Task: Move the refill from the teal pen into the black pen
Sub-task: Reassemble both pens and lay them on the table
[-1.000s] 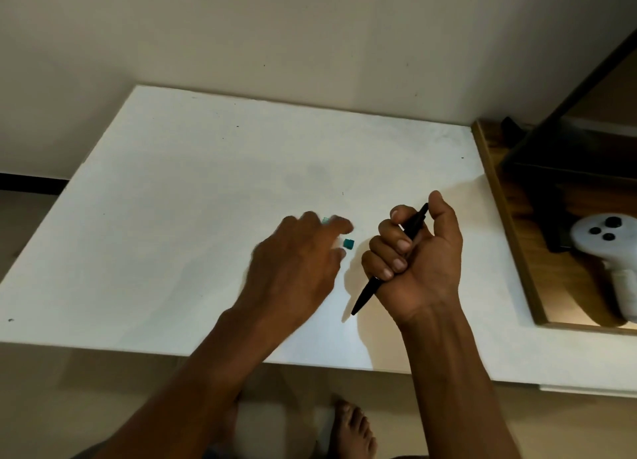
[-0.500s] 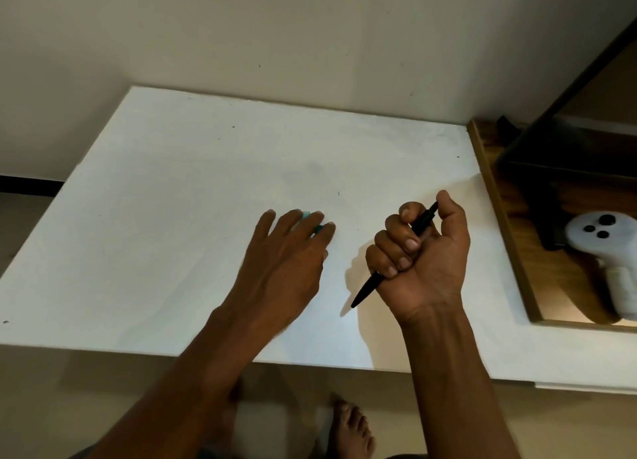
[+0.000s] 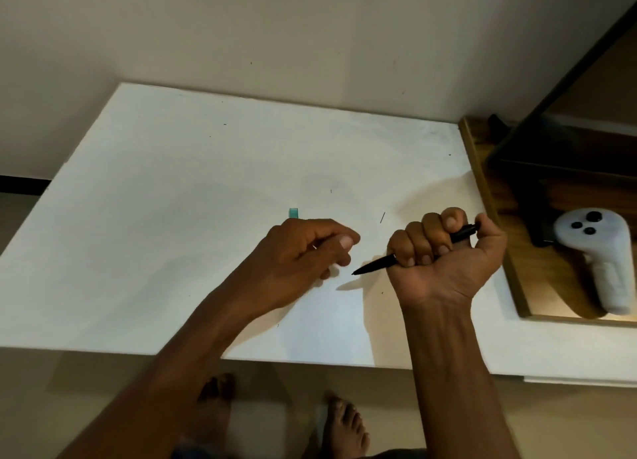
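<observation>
My right hand (image 3: 444, 262) is a fist around the black pen (image 3: 374, 265), held just above the white table (image 3: 172, 224). Its tip points left toward my left hand (image 3: 300, 255). The left thumb and forefinger are pinched together, and a thin pale sliver (image 3: 314, 246) shows between them; I cannot tell what it is. A small teal pen piece (image 3: 293, 213) lies on the table just beyond the left knuckles. A short thin dark line (image 3: 382, 217) lies on the table between the hands. The rest of the teal pen is hidden or out of view.
A wooden board (image 3: 510, 286) adjoins the table on the right and carries a white handheld controller (image 3: 593, 262) and a dark object (image 3: 537, 217). A wall stands behind the table. Bare feet (image 3: 344, 424) show below the near edge.
My left hand has drawn back from the teal piece and curled into a pinch, leaving that piece uncovered on the table. The right hand has tilted the black pen flatter, tip pointing left.
</observation>
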